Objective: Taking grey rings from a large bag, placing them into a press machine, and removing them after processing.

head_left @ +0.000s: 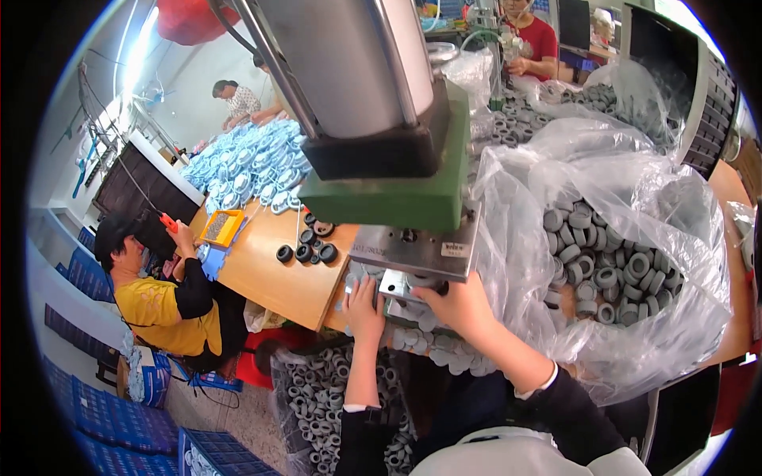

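Note:
Both of my hands are at a bench press with a green head (389, 198) and a steel upper plate (417, 246). My left hand (365, 313) rests against the left side of the silver lower block (397, 287), fingers stretched out flat. On the right, my right hand (460, 305) reaches under the plate, thumb bent in at the block's edge. A grey rounded piece is partly visible by that thumb; the other fingers are largely hidden, and what they grip cannot be made out. Flat grey discs (440, 349) lie on the ledge just in front of the block.
A clear plastic bag (516, 206) of grey rings (607, 278) stands right of the press. More rings fill a lined container (317, 404) below. Black round parts (304, 252) sit on the wooden table (278, 282). A person in yellow (171, 317) works at left; others sit farther back.

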Available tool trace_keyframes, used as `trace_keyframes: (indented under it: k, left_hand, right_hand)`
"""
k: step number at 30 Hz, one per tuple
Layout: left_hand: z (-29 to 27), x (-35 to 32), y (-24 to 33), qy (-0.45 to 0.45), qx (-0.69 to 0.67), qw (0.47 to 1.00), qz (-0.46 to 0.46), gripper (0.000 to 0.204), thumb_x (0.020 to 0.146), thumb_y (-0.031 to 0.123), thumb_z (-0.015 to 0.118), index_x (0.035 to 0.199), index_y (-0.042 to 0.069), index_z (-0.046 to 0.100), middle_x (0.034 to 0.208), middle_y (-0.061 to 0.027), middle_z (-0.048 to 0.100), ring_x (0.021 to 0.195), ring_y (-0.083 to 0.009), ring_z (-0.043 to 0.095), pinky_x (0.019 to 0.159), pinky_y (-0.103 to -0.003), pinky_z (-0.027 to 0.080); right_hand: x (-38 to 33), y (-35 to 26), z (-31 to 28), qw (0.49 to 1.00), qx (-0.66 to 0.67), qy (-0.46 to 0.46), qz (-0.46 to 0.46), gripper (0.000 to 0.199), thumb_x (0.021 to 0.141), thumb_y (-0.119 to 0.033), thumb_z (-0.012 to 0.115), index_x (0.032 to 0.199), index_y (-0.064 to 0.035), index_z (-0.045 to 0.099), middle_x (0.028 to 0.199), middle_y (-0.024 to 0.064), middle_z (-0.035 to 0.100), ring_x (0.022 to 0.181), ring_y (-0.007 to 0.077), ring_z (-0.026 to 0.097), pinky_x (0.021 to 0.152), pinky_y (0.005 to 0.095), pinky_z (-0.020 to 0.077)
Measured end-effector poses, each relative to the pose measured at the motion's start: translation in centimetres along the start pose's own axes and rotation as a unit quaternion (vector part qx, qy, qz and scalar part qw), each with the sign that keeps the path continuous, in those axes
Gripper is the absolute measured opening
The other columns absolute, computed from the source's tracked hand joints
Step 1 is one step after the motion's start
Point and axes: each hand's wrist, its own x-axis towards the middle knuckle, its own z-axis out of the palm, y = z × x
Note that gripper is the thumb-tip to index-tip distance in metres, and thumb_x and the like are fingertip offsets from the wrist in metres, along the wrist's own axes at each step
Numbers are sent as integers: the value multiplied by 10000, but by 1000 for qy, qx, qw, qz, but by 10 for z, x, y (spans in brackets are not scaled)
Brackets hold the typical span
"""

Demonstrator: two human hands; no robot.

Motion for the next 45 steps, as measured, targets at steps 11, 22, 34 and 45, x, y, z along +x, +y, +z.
trace_keyframes:
  k: [11,22,34,45]
  left_hand:
    - [-3,-1,-9,16,-60,997,-34,316,917,176,516,1218,96,567,1291,-76,539,1267,-276,429,1054,-572,194]
    - [-58,45,146,56,-406,912,17,376,762,102,673,1084,-44,545,1099,-126,584,975,-184,546,856,-322,415]
    - [-49,-27,101,272,-290,917,-36,370,705,52,758,1021,-1,572,983,-123,602,913,-260,578,830,-348,451]
    - [-71,-167,-67,69,-20,918,-389,632,851,309,639,1317,-41,393,1390,-234,334,1271,-380,349,1025,-477,324]
  right_hand:
    - [-81,73,-142,962,-183,164,122,376,715,-74,702,1063,8,586,1011,169,612,947,320,594,827,360,467]
    - [-85,125,-145,968,-160,-25,193,295,641,-106,762,781,0,525,813,158,578,793,345,571,671,400,444]
    - [-72,18,-116,993,-13,107,45,441,703,-106,769,1072,-11,547,1009,107,628,808,183,593,710,300,486]
    - [0,-12,-6,998,-21,-51,21,464,718,-109,726,1106,6,499,944,229,597,819,406,589,705,436,496]
